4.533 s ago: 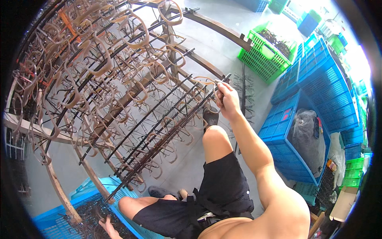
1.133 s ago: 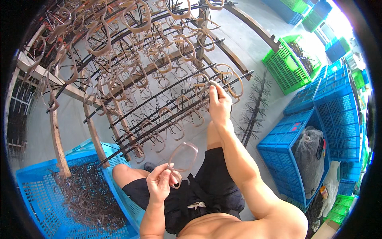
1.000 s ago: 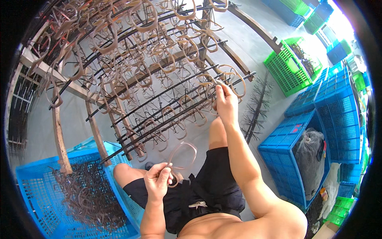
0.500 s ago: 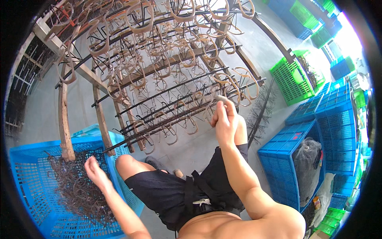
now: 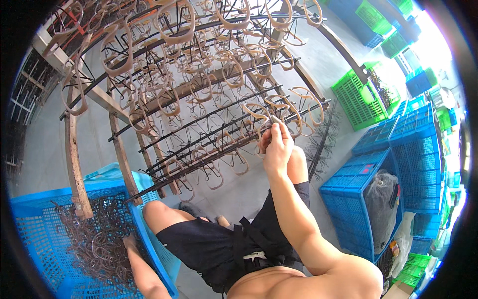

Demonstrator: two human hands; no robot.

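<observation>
My right hand is closed at the front right of a rack, thumb and fingertips pinching a small grey piece whose kind I cannot make out. Brown spectacle-like frames hang on the dark rod just beside those fingertips; whether the fingers touch them is unclear. At the left, my left hand reaches into a blue crate, against a tangled heap of dark, curled thin pieces. Its fingers are mostly hidden there.
The wooden rack carries several black rods full of brown loops. A bristled rod lies on the floor right of it. Farther right are a green crate and a blue crate holding a grey bag.
My left hand has moved down into the heap in the blue crate from above it. My right hand has stayed near the rack's front right, its fingertips now beside the hanging frames.
</observation>
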